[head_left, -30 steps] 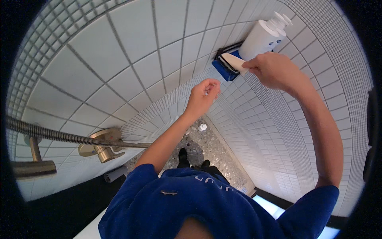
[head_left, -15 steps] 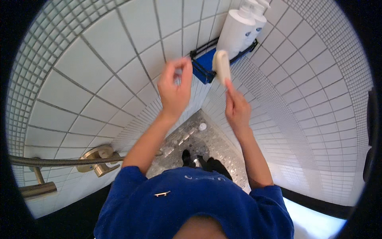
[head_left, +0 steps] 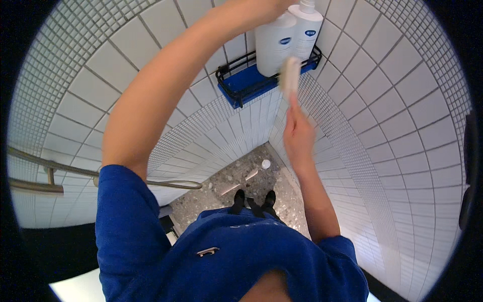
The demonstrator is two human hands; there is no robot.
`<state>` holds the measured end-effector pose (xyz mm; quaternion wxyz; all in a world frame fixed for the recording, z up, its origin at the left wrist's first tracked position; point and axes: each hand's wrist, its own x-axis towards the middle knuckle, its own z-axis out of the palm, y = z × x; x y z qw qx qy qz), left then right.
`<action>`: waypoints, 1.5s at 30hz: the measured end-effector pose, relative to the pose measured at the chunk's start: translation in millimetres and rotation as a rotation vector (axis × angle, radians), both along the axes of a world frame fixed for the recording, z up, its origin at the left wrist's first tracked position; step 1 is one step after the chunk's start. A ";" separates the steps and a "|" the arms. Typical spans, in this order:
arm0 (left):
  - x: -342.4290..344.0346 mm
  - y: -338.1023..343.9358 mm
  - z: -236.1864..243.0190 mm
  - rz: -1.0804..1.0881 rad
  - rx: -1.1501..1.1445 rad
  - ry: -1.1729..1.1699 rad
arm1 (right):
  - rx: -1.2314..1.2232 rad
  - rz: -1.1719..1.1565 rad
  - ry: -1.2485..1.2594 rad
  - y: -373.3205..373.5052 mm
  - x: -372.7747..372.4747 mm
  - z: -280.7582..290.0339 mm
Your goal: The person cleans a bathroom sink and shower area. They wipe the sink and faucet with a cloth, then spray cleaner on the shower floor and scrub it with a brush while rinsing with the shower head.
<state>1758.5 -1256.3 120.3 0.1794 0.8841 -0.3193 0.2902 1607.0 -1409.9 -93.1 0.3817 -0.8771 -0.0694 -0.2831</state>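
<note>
While the left hand (head_left: 274, 6) is clasped on the tall white plastic pump bottle (head_left: 274, 43) in the black wire shelf (head_left: 236, 75), the pale oblong brush (head_left: 290, 75), gripped by the right hand (head_left: 299, 137), should be kept flat.

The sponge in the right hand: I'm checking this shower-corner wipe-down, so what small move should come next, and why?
Probably bring the sponge onto the blue shelf liner. The left hand grips the white pump bottles at the top, and the right hand holds the sponge raised at the black wire caddy rim.
</note>
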 end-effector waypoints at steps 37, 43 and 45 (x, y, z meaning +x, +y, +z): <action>-54.8 23.0 48.5 0.173 -0.084 0.083 | -0.782 0.177 0.345 -65.5 7.6 175.7; 2.0 -2.3 1.5 0.106 0.069 0.145 | -0.250 0.135 0.414 -163.4 -40.8 83.0; -15.0 -5.2 35.2 0.159 0.177 0.139 | -0.021 0.178 0.442 -172.8 -51.9 59.7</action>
